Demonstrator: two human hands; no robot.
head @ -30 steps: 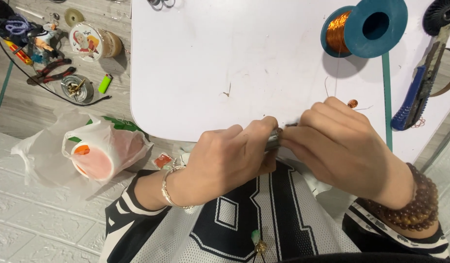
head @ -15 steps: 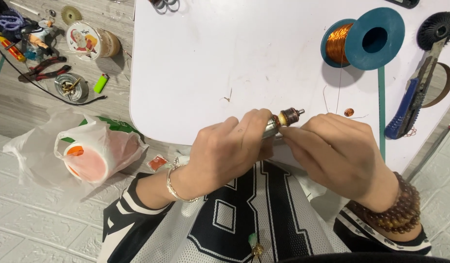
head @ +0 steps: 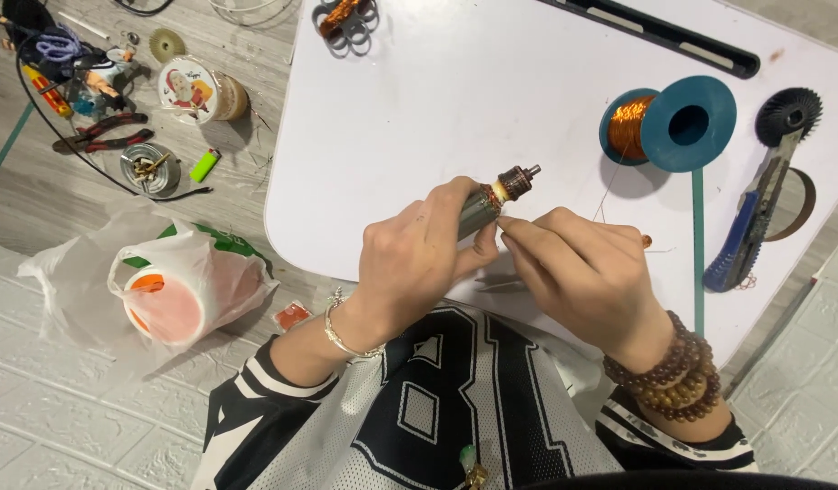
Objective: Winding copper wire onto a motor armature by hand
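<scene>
The left hand (head: 419, 259) wraps around a small motor rotor (head: 492, 201), fingers closed on its dark body, holding it tilted above the near edge of the white table (head: 455, 82). The rotor's copper-coloured end and thin shaft poke out up and to the right, clear of the fingers. The right hand (head: 587, 272) sits just beside it, thumb and forefinger pinched together right at the rotor's side, just under the copper end; whether something fine is held in that pinch is too small to tell. A silver bracelet (head: 342, 331) circles the left wrist, brown bead bracelets (head: 673, 372) stack on the right.

On the table behind the hands, a teal spool of copper wire (head: 669, 124) lies on its side, and a fine strand runs down from it toward the right hand. Further right lies a blue utility knife (head: 750, 231), with a black toothed disc (head: 787, 111) at its far end. A long black bar (head: 660, 34) rests along the table's far edge.

Down on the floor to the left sits a white plastic bag (head: 178, 290) with something orange inside, a green lighter (head: 204, 165), a round tin (head: 201, 89) and a clutter of pliers (head: 101, 132).
</scene>
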